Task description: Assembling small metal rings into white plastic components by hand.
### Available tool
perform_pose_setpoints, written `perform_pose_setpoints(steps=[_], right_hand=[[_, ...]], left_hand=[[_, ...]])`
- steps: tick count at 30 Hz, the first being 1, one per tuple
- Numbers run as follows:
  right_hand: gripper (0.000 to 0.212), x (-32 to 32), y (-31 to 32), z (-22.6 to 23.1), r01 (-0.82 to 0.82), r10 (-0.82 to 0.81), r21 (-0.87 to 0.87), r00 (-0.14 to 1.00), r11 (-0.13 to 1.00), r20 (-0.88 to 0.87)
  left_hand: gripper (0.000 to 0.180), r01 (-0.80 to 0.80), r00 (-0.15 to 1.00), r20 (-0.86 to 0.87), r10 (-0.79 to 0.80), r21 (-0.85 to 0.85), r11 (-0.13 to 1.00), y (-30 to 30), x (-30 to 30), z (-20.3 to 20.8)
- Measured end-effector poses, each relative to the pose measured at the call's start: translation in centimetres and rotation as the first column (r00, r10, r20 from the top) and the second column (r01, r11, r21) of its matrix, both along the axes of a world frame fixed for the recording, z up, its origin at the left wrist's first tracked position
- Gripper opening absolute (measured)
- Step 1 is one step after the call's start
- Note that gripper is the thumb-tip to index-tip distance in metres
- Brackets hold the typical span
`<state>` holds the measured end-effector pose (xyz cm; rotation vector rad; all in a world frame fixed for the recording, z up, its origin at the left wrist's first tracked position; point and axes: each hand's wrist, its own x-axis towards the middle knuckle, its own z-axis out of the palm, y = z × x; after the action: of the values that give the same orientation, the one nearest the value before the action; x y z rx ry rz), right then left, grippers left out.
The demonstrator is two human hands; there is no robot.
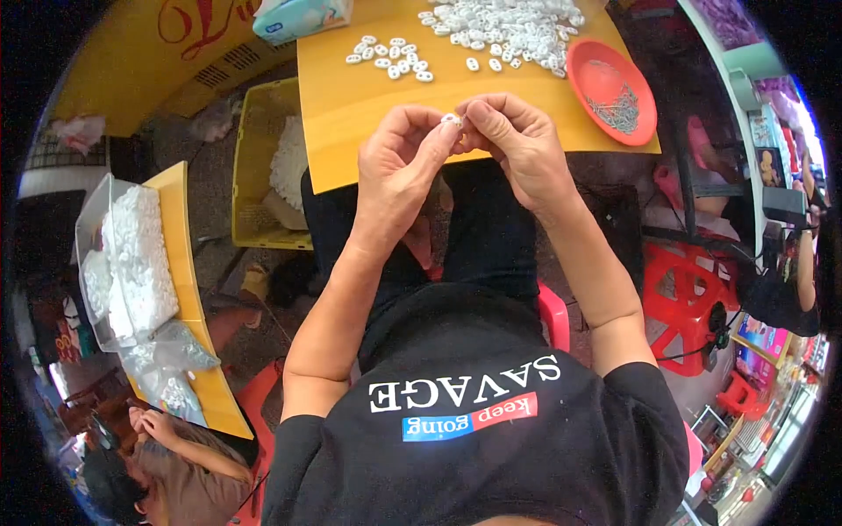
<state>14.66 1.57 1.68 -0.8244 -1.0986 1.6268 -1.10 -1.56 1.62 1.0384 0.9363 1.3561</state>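
Close together over the near edge of the yellow table (351, 123), my two hands meet at the fingertips. My left hand (395, 180) is closed in a pinch on a small white plastic piece (451, 119). The fingers of my right hand (531, 153) press together against the same spot; whatever they grip is too small and hidden to name. Beyond the hands lies a large pile of white oval two-holed plastic pieces (509, 26). A smaller scattered group of the same pieces (391, 58) is to its left. Thin metal pins (619, 112) fill part of a red plastic dish (646, 95) at the right.
A tissue pack (303, 17) sits at the table's far left corner. Beside my left leg stands a yellow crate (248, 167). Farther left, another table (180, 228) bears a clear bin (96, 263) of white pieces, near a co-worker (189, 473). Red stools (688, 294) stand right.
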Motion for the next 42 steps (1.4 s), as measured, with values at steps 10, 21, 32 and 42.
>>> perform_pose_setpoints(steps=[10, 21, 32, 42], right_hand=[[0.021, -1.2, -1.3, 0.9, 0.044, -0.044, 0.043, 0.999, 0.998, 0.004], [0.021, -1.1, -1.8, 0.8, 0.053, -0.054, 0.047, 0.998, 0.997, 0.016], [0.019, -1.3, -2.4, 0.9, 0.082, -0.149, 0.269, 0.959, 0.96, 0.242], [0.017, -2.1, -2.7, -1.0, 0.231, -0.301, 0.282, 0.923, 0.931, 0.238]], left_hand=[[0.016, -0.039, 0.997, -0.068, 0.041, 0.03, 0.999, -1.2, -0.5, 0.6], [0.017, -0.023, 1.0, -0.017, 0.023, -0.009, 1.0, -1.7, -0.4, 0.9], [0.016, -0.062, 0.993, -0.096, 0.065, 0.03, 0.998, -2.0, -0.2, 0.6], [0.015, -0.09, 0.99, -0.113, 0.089, -0.006, 0.996, -1.4, 0.6, -0.4]])
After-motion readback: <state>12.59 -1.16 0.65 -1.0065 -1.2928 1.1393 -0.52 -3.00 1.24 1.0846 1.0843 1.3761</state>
